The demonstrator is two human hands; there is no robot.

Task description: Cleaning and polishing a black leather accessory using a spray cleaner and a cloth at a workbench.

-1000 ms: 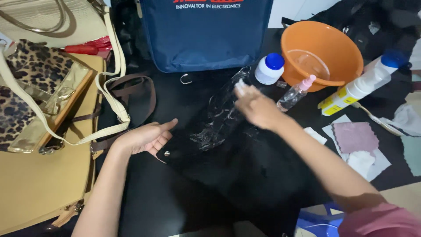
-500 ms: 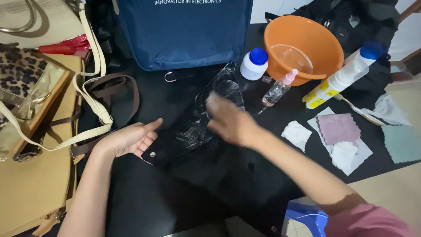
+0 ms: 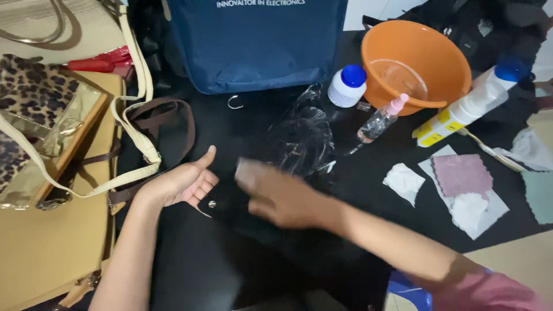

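Here, the left hand [image 3: 180, 185] is lying open, palm up and holding nothing, pinning the edge of the black bag [image 3: 230, 253] flat, while the blurred right hand [image 3: 276, 198], grip unclear, is passing over it beside the crumpled clear plastic [image 3: 302, 138].

right hand [image 3: 276, 193] motion-blurred (grip unclear), blue bag [image 3: 256, 40] cropped — top edge

black bag [image 3: 230, 253]: matt cloth | wrap [image 3: 302, 138]: glossy clear plastic | basin [image 3: 455, 72]: smooth orange plastic | stud [image 3: 212, 204]: shiny metal
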